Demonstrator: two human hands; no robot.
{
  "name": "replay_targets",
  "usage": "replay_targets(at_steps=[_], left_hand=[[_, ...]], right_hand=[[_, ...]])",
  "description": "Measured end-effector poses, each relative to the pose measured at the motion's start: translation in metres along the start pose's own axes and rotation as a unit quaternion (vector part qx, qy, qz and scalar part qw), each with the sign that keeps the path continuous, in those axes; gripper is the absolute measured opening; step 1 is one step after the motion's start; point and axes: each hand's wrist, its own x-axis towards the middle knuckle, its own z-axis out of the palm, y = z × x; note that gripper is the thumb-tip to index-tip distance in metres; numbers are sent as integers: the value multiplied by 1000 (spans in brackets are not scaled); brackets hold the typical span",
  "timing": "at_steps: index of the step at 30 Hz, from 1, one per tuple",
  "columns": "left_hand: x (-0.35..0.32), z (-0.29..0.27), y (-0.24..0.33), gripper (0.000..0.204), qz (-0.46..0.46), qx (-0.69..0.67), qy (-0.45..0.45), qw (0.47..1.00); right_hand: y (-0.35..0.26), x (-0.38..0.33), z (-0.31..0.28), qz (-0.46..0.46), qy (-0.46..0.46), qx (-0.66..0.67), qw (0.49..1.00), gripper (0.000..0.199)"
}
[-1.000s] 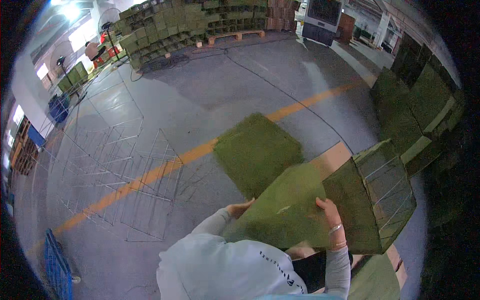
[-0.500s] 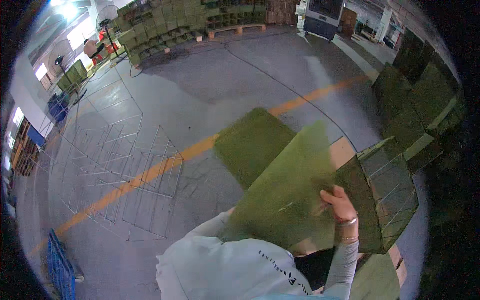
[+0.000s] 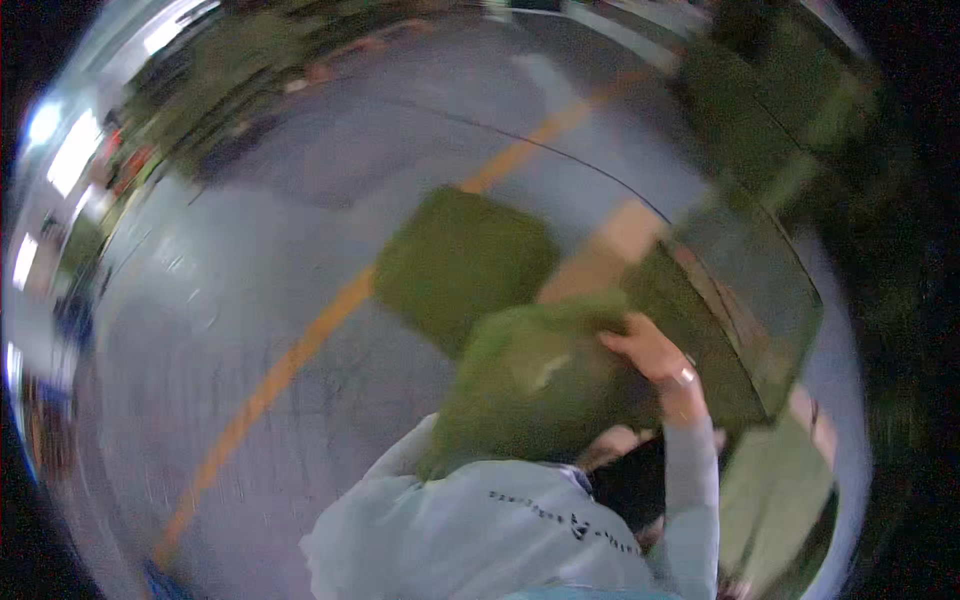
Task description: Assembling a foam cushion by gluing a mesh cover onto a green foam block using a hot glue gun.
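Observation:
A green, thin panel of mesh or cloth (image 3: 530,390) is held up in front of my body, its upper edge bent over. My right hand (image 3: 650,352) grips its upper right edge, with the fingers curled and blurred by motion. My left forearm (image 3: 405,450) runs behind the panel, which hides my left hand. Just beyond lies a flat green piece (image 3: 465,265) on the floor. To the right of my hand stands a dark green, mesh-covered frame (image 3: 715,320) with thin bars.
A brown cardboard-like piece (image 3: 628,240) lies behind the panel. At the lower right is a pale green sheet (image 3: 770,500). Large dark green stacks (image 3: 770,100) stand at the far right. An orange line (image 3: 320,330) and a dark cable (image 3: 560,155) cross the grey floor.
My view has swung, so the floor pieces sit higher and further left, and the wire frames on the left are gone. The held panel's raised corner has come down and bent over, with my right hand on it.

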Motion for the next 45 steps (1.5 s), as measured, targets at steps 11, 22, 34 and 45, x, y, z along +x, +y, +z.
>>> replay_targets(at_steps=[11,22,34,45], left_hand=[[132,39,94,59,-11,29,-180,983],[444,277,170,50,205,186,-203,939],[517,587,-103,51,124,303,-320,889],[555,515,-145,93,-122,408,-342,837]], right_hand=[[-65,28,-60,-89,55,89,990,51],[-61,-35,-303,-74,501,-74,859,51],[149,-250,-398,84,616,161,767,34],[211,-216,-330,253,548,385,699,24]])
